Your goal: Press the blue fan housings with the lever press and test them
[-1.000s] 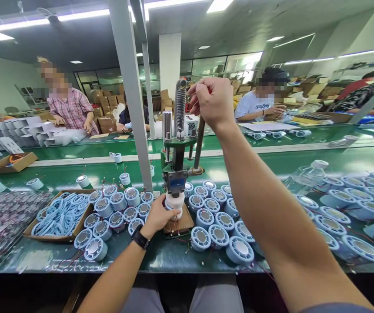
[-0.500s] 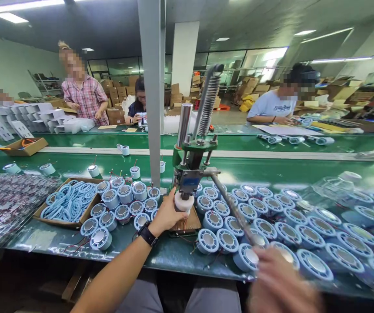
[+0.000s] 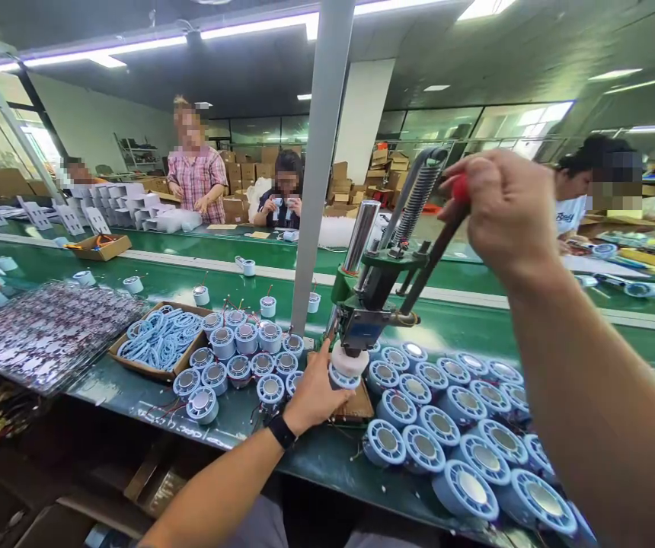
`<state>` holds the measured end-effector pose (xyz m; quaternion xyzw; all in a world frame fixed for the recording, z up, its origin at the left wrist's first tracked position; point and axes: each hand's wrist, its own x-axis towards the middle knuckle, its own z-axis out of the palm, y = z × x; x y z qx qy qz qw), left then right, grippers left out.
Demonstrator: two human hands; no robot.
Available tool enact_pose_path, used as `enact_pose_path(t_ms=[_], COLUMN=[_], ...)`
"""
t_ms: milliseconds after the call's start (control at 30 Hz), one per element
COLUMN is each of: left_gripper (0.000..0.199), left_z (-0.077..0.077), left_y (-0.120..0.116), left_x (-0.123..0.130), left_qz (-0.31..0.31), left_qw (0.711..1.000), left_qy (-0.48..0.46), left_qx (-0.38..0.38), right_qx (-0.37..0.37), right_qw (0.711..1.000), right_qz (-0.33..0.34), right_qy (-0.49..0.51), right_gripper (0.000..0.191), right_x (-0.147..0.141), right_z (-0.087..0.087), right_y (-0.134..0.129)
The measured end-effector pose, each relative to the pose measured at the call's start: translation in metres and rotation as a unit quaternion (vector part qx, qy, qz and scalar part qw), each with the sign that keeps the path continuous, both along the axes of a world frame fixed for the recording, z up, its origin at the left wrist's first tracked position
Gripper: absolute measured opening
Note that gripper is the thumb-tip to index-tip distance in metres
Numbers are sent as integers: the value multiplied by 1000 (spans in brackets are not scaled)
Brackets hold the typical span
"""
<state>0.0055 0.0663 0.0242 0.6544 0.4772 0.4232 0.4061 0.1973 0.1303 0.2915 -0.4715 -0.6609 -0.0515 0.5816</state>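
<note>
A hand-operated press (image 3: 370, 297) with a green frame and spring stands on the bench before me. My right hand (image 3: 502, 205) is closed around its lever, which points up and has a red knob (image 3: 461, 188). At the press's base, my left hand (image 3: 317, 392), with a black wristband, grips a light-blue round motor housing (image 3: 344, 377). Directly above the housing is the white press pad (image 3: 350, 360); whether they touch, I cannot tell. A brown board (image 3: 356, 405) lies under the housing.
Similar blue housings (image 3: 440, 425) crowd the bench right of the press, and several more (image 3: 239, 369) stand to its left. Beyond them are a carton of blue rings (image 3: 176, 374) and a tray of wired parts (image 3: 47, 327). A grey post (image 3: 321, 167) rises behind. Co-workers sit and stand across the line.
My right hand has swung the lever from low at the right to high up. The white pad has lifted, uncovering the housing's top. My left hand keeps its hold while the view has turned left.
</note>
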Motion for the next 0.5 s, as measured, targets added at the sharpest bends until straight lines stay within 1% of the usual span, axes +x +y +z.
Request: enact_pose_path(t_ms=[33, 67, 100, 167, 233, 267, 300, 333, 400, 433, 467, 500], left_gripper=[96, 88, 80, 68, 61, 59, 56, 54, 57, 60, 62, 64], left_z=[1, -1, -4, -17, -32, -39, -43, -45, -43, -40, -37, -35], left_y=[-12, -26, -40, -67, -85, -91, -93, -94, -89, -85, -80, -75], left_x=[-5, -11, -18, -32, -44, -48, -51, -53, -55, -55, -55, -55], left_qz=[1, 0, -4, -13, -12, -6, 4, 15, 22, 16, 6, -4], left_qw=[1000, 999, 997, 988, 971, 961, 948, 935, 914, 906, 899, 893], left_qy=[16, 39, 69, 143, 218, 253, 286, 314, 355, 370, 382, 394], left_qx=[6, 13, 22, 50, 92, 116, 139, 161, 196, 207, 214, 217], right_qx=[-16, -10, 9, 54, 80, 90, 102, 111, 94, 70, 39, 8], right_qw=[999, 998, 996, 995, 996, 994, 990, 982, 965, 959, 958, 962], right_qz=[-24, -49, -65, -69, -47, -41, -47, -67, -149, -190, -218, -224], right_qy=[-20, -39, -53, -49, 1, 40, 87, 134, 194, 197, 183, 154], right_gripper=[34, 31, 32, 45, 54, 55, 55, 55, 54, 50, 43, 34], right_x=[-3, -6, -9, -12, -9, -3, 6, 16, 39, 48, 54, 55], right_z=[2, -2, -11, -42, -78, -94, -107, -116, -126, -127, -126, -125], right_y=[4, 2, -4, -25, -39, -40, -35, -25, 8, 27, 44, 59])
